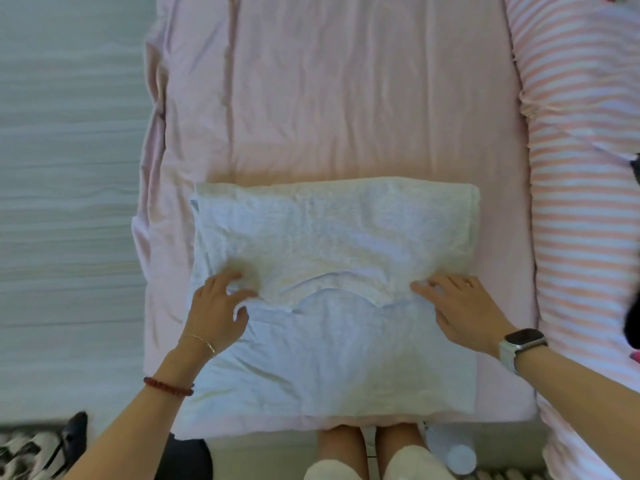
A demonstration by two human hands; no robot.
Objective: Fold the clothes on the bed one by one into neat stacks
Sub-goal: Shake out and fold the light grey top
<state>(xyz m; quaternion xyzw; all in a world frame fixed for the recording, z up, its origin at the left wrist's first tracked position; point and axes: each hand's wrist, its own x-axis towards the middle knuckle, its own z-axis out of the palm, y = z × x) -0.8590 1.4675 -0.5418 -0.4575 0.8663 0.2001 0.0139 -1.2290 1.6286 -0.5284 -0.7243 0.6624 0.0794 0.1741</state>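
1. The left hand (216, 308) lies on the left side of a pale garment (329, 296), fingers curled and the thumb tucked against a ridge of cloth; its grip looks like a light pinch on the folded edge, though how much cloth sits under the fingers cannot be told.
2. The right hand (464, 306) rests on the matching spot at the right, fingers fairly straight and pressed flat on the cloth; it seems to hold the fold line down rather than pinch it.
3. Between the two hands runs a curved edge, probably a neckline or hem, where an upper layer overlaps the lower part of the garment.
4. The garment is white or very light blue, soft and creased, and already narrowed to a rough rectangle; its far edge looks doubled over, with thicker layers at the right.
5. It lies spread on the near part of the bed (346, 98), on a pink sheet, its lower edge reaching the mattress edge by the person's knees.
6. Judged from this, the fold is midway: sides in, the lengthwise fold in hand.
7. The next move likely calls for both hands to lift evenly and lay one half over the other, corners matched, then smooth it.
8. A striped quilt (581, 168) lies along the right of the bed.
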